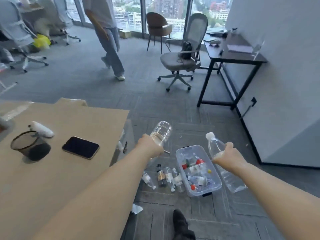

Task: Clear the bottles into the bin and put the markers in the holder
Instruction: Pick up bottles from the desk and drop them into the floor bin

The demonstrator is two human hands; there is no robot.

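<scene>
Two clear bottles up in the air: my left hand [150,146] has its grip wrapped round one bottle [161,133], my right hand [225,154] clamps a white-capped bottle [214,144], both above the clear bin [181,154] on the floor. Bottles fill that bin, about four more lie beside it. On the worktop [57,179]: one mesh holder [29,144], one phone [80,147].

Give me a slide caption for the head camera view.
Left hand and right hand each hold a clear bottle above the floor bin.
</scene>
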